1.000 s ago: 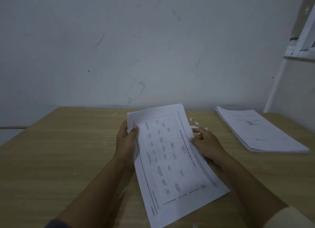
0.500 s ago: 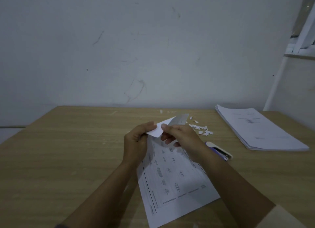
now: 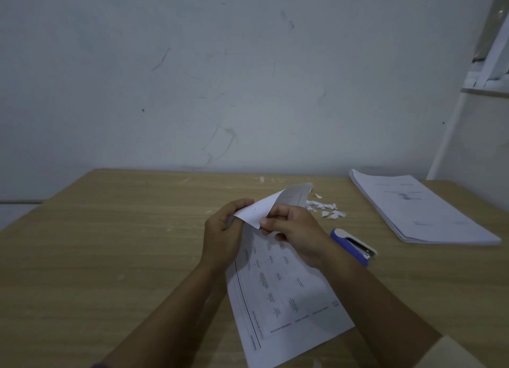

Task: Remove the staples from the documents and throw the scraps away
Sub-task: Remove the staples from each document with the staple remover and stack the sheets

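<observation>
Both hands are up over the middle of the table (image 3: 110, 243), working the far end of the document (image 3: 283, 290). The left hand (image 3: 223, 235) is curled, thumb on top, pinching the left edge of the folded-over top corner (image 3: 256, 210). The right hand (image 3: 294, 235) meets it from the right, its fingertips (image 3: 265, 223) nipping the near tip of that same white flap. So both hands are grasping the paper, neither one loose. Whether a staple sits under those fingers cannot be made out.

The near half of the sheet lies flat on the wood between the forearms, print side up, running down toward the near edge.

Just beyond the right hand, a scatter of torn paper scraps (image 3: 327, 209) lies on the table. To the right of the wrist rests a blue and white stapler (image 3: 354, 246), apart from the sheet. Further right sits a stack of papers (image 3: 418, 208).

A second ago the page was held open and upright by its two sides, hiding the stapler and most of the scraps. Then the top was bent over toward the person, and since half a second ago the grip has hardly shifted.
</observation>
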